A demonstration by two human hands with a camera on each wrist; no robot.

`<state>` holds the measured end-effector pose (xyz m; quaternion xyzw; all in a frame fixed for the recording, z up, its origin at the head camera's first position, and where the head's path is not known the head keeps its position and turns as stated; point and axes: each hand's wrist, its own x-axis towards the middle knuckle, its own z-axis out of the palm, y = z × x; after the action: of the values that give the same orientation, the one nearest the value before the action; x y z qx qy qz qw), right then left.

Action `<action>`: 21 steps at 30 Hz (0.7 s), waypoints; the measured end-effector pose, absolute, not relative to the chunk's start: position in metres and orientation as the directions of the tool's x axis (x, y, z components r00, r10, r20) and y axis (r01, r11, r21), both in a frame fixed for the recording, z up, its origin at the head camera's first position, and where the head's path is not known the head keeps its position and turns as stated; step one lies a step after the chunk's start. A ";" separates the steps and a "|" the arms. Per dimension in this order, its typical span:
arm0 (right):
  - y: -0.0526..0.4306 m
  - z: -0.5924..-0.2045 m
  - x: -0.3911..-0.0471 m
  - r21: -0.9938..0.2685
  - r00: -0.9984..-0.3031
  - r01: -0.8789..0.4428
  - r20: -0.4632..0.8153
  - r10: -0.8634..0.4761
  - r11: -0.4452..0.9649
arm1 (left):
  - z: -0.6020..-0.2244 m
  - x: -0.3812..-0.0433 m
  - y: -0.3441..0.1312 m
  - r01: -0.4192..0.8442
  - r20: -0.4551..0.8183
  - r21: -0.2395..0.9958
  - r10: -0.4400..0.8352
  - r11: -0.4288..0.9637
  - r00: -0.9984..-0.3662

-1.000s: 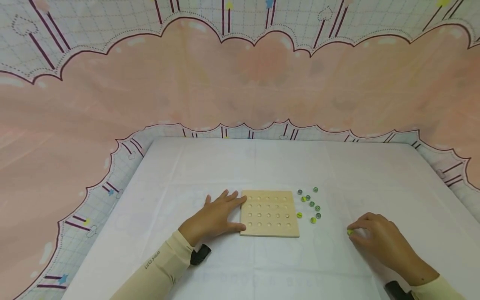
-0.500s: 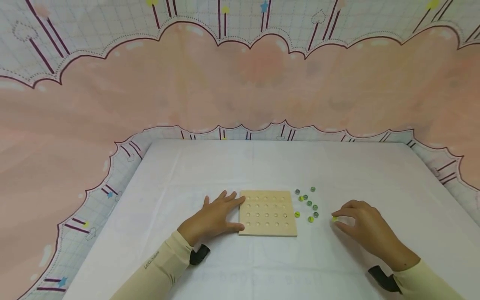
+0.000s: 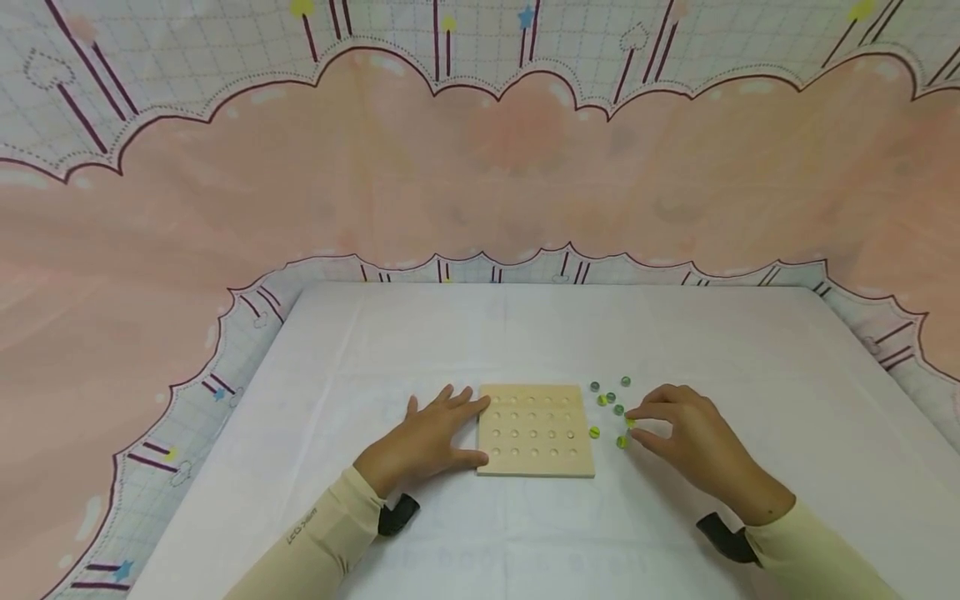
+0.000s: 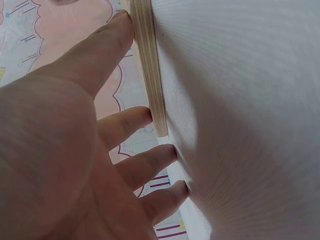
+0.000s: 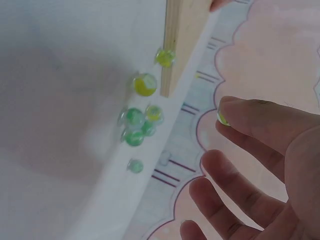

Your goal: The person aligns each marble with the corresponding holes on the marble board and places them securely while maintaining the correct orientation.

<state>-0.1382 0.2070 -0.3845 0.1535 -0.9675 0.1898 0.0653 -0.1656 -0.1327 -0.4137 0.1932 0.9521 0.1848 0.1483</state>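
Note:
A light wooden board (image 3: 533,421) with rows of round dimples lies flat on the white table. My left hand (image 3: 420,442) is spread against its left edge; thumb and index finger touch the board, as the left wrist view also shows. Between the thumb and index finger of my right hand (image 3: 697,442) is a yellow-green glass marble (image 5: 223,118), mostly hidden by the fingertips. That hand hovers over the right side of a loose group of marbles, among them a yellow marble (image 3: 594,432) by the board's right edge and a green marble (image 3: 626,381) at the back.
White cloth covers the table (image 3: 420,333). Behind and beside it hangs a peach curtain (image 3: 480,183) with a scalloped, patterned border. Dark wrist devices sit at both sleeves, the left device (image 3: 398,515) close to the tabletop.
My right hand has moved left toward the board, carrying the pinched marble from the right side of the table to above the marble group. My left hand has stayed at the board.

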 end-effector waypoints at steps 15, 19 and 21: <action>0.181 -0.384 -0.149 -0.355 -0.876 -0.470 0.302 -0.377 0.808 | -0.414 -0.165 -0.132 0.327 -0.200 0.393 0.426 0.860 -0.882; 0.177 -0.382 -0.148 -0.375 -0.879 -0.466 0.303 -0.369 0.802 | -0.414 -0.165 -0.131 0.325 -0.200 0.389 0.423 0.862 -0.884; 0.176 -0.382 -0.148 -0.386 -0.883 -0.459 0.297 -0.363 0.800 | -0.413 -0.166 -0.131 0.326 -0.199 0.387 0.423 0.863 -0.884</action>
<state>-0.1479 0.1760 -0.3821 0.2178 -0.9430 0.2288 0.1044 -0.1658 -0.1306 -0.4135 0.1962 0.9548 0.1739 0.1399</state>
